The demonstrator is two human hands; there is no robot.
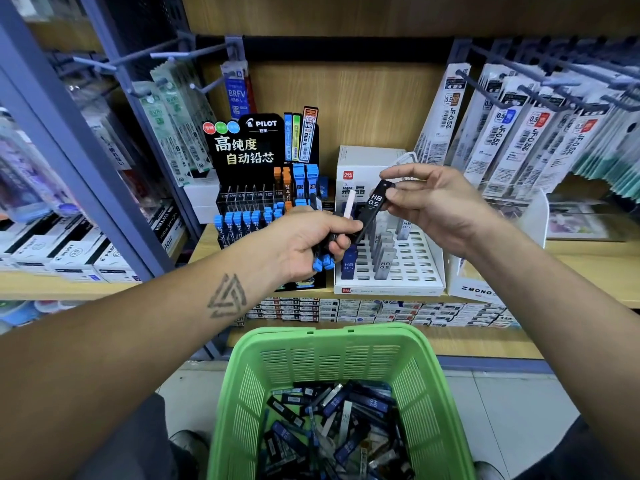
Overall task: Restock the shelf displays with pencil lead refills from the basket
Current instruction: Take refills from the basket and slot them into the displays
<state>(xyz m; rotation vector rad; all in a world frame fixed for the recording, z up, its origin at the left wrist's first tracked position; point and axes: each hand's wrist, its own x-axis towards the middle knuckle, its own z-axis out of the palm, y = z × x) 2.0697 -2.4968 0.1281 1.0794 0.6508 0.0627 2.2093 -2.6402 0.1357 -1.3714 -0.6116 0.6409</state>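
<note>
Both hands (311,244) (436,206) raised, fingers curled

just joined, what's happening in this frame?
A person is restocking pencil leads at a stationery shelf. The right hand pinches a black HB 0.5 lead case above the white slotted display, which is mostly unfilled. The left hand grips a bunch of blue-capped refills in front of the black Pilot display. The green basket below holds many more loose cases.
</note>
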